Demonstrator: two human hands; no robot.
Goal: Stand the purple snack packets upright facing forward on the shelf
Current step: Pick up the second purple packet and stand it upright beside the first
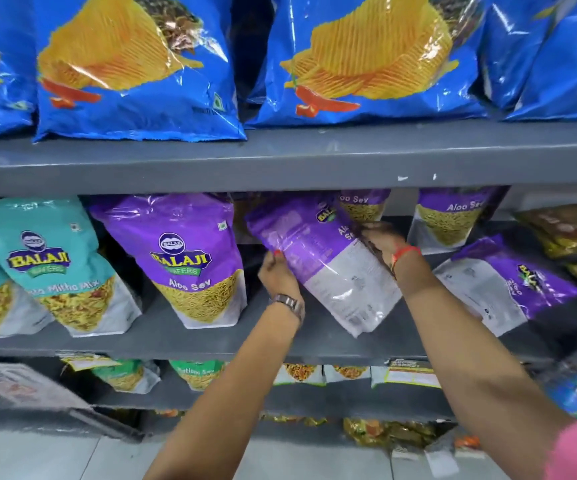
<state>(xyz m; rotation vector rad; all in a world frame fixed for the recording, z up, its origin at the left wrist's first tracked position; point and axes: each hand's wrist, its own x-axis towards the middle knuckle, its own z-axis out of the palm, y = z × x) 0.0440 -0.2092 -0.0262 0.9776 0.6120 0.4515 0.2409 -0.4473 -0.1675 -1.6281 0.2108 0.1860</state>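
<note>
task partly done. on the middle shelf [280,344] one purple packet [190,261] stands upright, front facing out, beside the teal packets [51,265]. two more purple ones stand at the back: back-right packet [449,220] upright and front-facing, back-middle packet [363,204] mostly hidden. held packet [325,258] is tilted, back panel toward the camera, lower corner near or on the shelf; left hand [276,271] pinches its left edge, right hand [384,240] grips its upper right side, both clenched on it. fallen packet [508,282] lies flat to the right, untouched. left to do, by my reading: turn and stand the held one, then the fallen one.
</note>
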